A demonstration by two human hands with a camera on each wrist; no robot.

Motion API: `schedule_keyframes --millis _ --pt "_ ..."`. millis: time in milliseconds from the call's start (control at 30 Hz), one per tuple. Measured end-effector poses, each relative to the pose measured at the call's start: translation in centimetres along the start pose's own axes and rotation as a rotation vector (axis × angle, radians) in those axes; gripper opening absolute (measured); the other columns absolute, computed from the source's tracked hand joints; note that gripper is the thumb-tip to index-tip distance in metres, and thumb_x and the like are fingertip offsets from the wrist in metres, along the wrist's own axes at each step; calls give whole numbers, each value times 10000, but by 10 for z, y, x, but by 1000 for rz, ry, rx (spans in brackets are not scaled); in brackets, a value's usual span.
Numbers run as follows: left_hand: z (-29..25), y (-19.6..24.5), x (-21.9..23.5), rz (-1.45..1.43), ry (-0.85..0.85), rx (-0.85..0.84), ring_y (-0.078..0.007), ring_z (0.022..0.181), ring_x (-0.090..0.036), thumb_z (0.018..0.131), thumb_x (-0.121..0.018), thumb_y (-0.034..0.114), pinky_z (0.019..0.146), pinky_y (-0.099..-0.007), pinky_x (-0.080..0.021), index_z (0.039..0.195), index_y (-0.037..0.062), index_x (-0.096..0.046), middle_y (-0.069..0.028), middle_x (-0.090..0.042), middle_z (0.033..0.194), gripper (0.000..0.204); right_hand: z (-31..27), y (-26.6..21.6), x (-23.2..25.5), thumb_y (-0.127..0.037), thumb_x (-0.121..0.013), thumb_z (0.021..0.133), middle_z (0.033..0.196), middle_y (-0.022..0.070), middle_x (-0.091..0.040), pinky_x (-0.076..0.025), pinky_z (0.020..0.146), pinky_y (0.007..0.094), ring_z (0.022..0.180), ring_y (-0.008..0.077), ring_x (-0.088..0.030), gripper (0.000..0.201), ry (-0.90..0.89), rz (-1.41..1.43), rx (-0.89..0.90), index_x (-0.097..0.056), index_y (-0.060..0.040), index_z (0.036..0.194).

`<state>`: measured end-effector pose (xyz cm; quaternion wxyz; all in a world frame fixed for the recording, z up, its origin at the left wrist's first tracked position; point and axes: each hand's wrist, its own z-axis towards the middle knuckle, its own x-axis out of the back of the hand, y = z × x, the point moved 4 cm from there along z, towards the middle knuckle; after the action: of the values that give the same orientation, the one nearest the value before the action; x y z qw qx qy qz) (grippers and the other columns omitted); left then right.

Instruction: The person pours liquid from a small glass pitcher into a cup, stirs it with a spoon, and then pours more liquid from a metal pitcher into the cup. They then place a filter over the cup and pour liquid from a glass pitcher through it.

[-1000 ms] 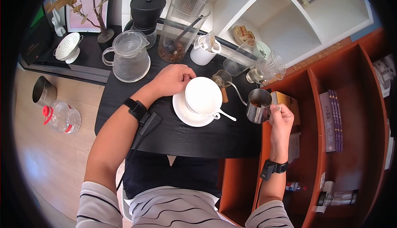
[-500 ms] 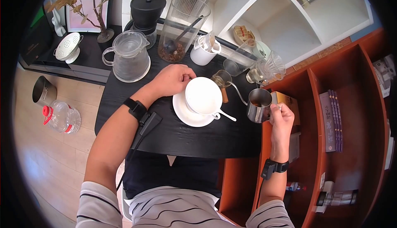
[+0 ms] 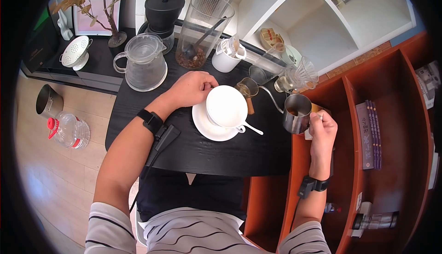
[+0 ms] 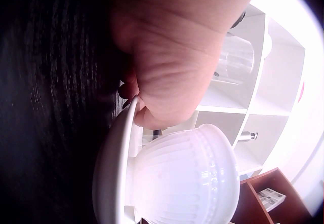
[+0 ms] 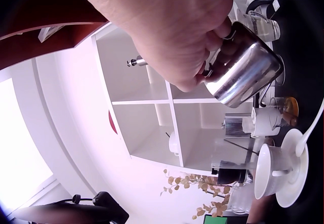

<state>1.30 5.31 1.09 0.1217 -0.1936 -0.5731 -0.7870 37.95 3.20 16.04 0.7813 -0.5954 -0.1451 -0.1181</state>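
My left hand [image 3: 193, 89] pinches the far-left rim of a white saucer [image 3: 202, 127] on the black table; the left wrist view shows the rim [image 4: 129, 112] between thumb and fingers. On the saucer stands a white ribbed cup [image 4: 177, 176], with a white spoon [image 3: 253, 128] beside it. Off to the right, my right hand [image 3: 323, 132] grips the handle of a small steel gooseneck kettle [image 5: 248, 67], raised near the table's right edge. Its thin spout [image 3: 271, 96] points left, and something brownish shows inside.
Behind the cup are a small glass pitcher [image 3: 248, 87] with a wooden handle, a white mug [image 3: 226, 60], a tall glass container [image 3: 195, 37], a lidded glass jug [image 3: 145, 65] and a black grinder [image 3: 163, 14]. A red-brown shelf [image 3: 347, 148] borders the right side.
My right hand has carried the kettle slightly to the right and away from the cup. The left hand, saucer, cup and spoon have stayed in place.
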Motion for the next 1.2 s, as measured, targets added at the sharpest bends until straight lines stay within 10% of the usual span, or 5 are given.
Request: schedule_keyframes --millis 600,800,867,1200 --pt "0 1 0 3 -2 9 -112 723 -604 901 -749 42 686 -283 -500 1026 37 -785 -38 -663 850 130 16 -61 26 -114 -640 1051 655 -107 -425 -204 525 237 568 4 -283 256 9 -134 194 -582 -114 802" --pt "1 -1 0 -9 -9 19 -105 733 -604 906 -748 32 688 -279 -497 1023 37 -784 -35 -662 856 123 14 -44 8 -131 -660 1040 657 -108 -461 -226 543 224 582 -6 -322 273 -8 -111 116 -593 -112 776" --pt "1 0 0 0 -10 12 -107 735 -605 906 -744 28 690 -278 -497 1022 37 -784 -38 -661 855 123 14 -29 5 -87 -681 1014 734 -60 -598 -369 606 205 660 8 -485 269 -54 -83 51 -606 -79 756" --pt "0 2 0 2 -6 4 -123 732 -609 902 -752 39 692 -285 -498 1029 43 -785 -44 -660 853 132 16 -14 -5 -79 -681 1013 757 -59 -607 -375 590 231 661 16 -468 248 -94 -114 45 -642 -44 770"
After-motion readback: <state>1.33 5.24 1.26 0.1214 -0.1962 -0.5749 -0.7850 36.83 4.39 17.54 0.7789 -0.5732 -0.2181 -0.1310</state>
